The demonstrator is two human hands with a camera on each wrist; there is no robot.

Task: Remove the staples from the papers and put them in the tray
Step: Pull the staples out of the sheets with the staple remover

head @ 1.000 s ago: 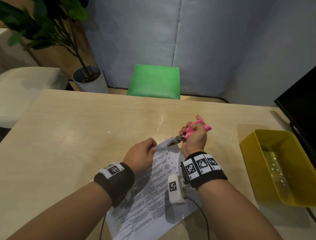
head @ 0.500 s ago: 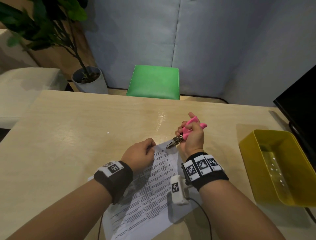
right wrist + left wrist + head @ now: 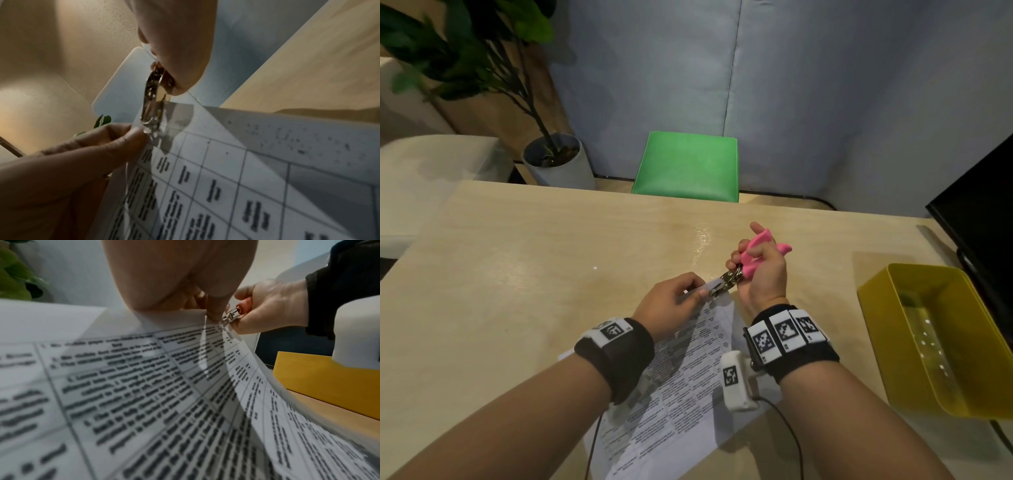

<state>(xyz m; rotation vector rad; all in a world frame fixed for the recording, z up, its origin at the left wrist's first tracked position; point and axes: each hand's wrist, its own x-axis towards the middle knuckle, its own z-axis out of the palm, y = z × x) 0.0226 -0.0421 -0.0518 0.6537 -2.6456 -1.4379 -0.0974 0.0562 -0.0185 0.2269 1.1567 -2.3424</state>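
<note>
Printed papers (image 3: 688,373) lie on the wooden table (image 3: 517,274), their far corner lifted. My left hand (image 3: 671,301) pinches that corner between thumb and fingers (image 3: 123,138). My right hand (image 3: 760,270) grips a pink-handled staple remover (image 3: 753,253). Its metal claws (image 3: 722,284) sit at the paper's corner, right beside my left fingertips, as the right wrist view also shows at the claws (image 3: 151,113). The staple itself is too small to make out. A yellow tray (image 3: 941,342) stands at the right of the table.
A black monitor (image 3: 983,222) stands behind the tray at the right edge. Beyond the table are a green stool (image 3: 688,164), a potted plant (image 3: 551,157) and a grey partition. A cable runs from my right wrist camera (image 3: 736,383) across the papers.
My right hand has brought the staple remover's claws down and left onto the paper's corner. My left hand has kept its pinch and lifted the corner slightly.
</note>
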